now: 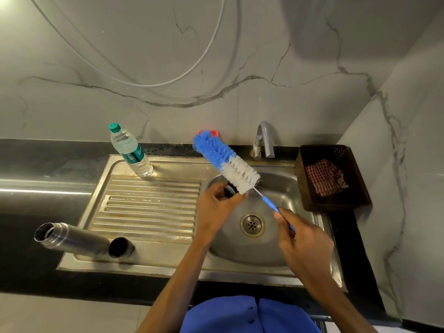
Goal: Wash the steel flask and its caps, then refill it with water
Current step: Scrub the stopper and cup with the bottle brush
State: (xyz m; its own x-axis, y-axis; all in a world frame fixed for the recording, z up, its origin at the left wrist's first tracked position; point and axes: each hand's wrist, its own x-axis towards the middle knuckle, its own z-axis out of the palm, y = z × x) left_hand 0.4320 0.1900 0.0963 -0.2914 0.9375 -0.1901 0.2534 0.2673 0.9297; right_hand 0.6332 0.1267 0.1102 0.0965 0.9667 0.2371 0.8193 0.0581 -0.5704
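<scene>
The steel flask [72,239] is laid open at the near left, a cap [120,247] beside it. Another cap [227,190] is gripped by the left hand [213,207] over the sink [276,251]. The bottle brush [227,162] handle is pinched by the right hand [304,246].

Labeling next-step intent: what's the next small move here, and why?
Probably draw the brush back and feed its bristles into the cap. The left hand holds the cap open end up over the sink; the right hand holds the handle, bristles outside.
</scene>
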